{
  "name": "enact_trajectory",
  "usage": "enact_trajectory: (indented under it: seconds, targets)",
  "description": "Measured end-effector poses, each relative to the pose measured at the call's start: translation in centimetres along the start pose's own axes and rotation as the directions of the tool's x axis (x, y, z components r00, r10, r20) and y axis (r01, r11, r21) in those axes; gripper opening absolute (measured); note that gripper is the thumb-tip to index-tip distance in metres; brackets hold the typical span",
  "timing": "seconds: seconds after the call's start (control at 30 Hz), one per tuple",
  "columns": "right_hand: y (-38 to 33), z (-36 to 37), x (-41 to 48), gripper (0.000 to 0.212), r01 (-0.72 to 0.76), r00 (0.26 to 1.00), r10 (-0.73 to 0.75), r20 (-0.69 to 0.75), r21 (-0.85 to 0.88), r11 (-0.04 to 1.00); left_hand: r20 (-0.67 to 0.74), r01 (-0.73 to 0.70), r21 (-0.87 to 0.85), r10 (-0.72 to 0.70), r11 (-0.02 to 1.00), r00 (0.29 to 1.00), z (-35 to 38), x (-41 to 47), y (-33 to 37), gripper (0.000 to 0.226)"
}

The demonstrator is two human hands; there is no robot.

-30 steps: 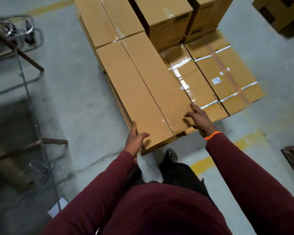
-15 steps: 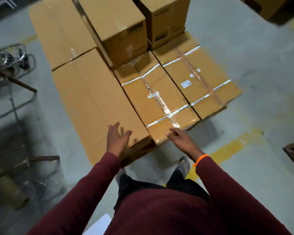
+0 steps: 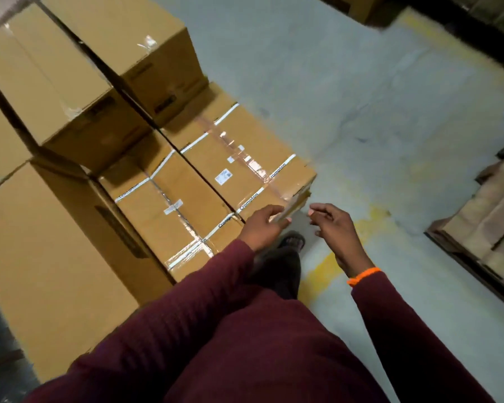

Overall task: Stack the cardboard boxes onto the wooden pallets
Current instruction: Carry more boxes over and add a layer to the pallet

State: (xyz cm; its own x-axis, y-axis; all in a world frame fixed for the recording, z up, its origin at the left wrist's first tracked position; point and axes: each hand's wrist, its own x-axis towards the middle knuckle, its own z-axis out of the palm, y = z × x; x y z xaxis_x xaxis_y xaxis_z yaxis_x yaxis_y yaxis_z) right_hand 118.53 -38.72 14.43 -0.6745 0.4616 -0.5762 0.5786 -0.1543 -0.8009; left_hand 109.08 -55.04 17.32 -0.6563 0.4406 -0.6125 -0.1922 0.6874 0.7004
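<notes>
Several brown cardboard boxes stand packed together on the left. A long plain box (image 3: 50, 257) lies nearest me on the left. Beside it sit two taped boxes, one (image 3: 169, 210) in the middle and one (image 3: 245, 161) on the right. Two taller boxes (image 3: 79, 91) stand on top behind them. My left hand (image 3: 262, 228) hovers with relaxed fingers at the near corner of the right taped box. My right hand (image 3: 332, 225) hangs in the air just right of that corner, fingers loosely curled, holding nothing. The pallet under the boxes is hidden.
Grey concrete floor (image 3: 346, 97) with a worn yellow line (image 3: 332, 257) stretches to the right. A second pallet load of pale wrapped goods (image 3: 489, 219) stands at the right edge. Another box (image 3: 358, 10) sits at the top. My foot (image 3: 291, 242) is below the hands.
Both hands have left the long plain box and moved right to the corner of the right taped box. The view has swung right and closer to the stack.
</notes>
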Motion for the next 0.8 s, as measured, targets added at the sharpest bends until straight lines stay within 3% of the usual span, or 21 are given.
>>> enact_trajectory:
  seconds: [0.17,0.43,0.6,0.8]
  targets:
    - [-5.8,-5.9,8.5,0.011,0.046,0.999,-0.046,0.022,-0.009,0.999,0.003,-0.018,-0.057,0.018,0.998,1.0,2.3,10.4,8.3,0.039]
    - [-18.8,-18.9,21.8,0.017,-0.006,1.0,0.005,-0.031,-0.05,0.999,0.024,-0.055,-0.182,0.06,0.982,0.998,4.6,26.7,26.2,0.036]
    - [-23.7,-26.2,29.8,0.02,-0.026,0.987,0.041,-0.157,0.101,0.995,0.093,-0.064,-0.18,0.082,0.982,0.992,5.8,34.8,35.8,0.034]
    - [-27.6,-34.1,42.4,0.018,-0.096,0.983,0.123,-0.139,0.189,0.977,0.119,-0.023,-0.185,0.046,0.982,0.992,7.7,47.9,45.6,0.029]
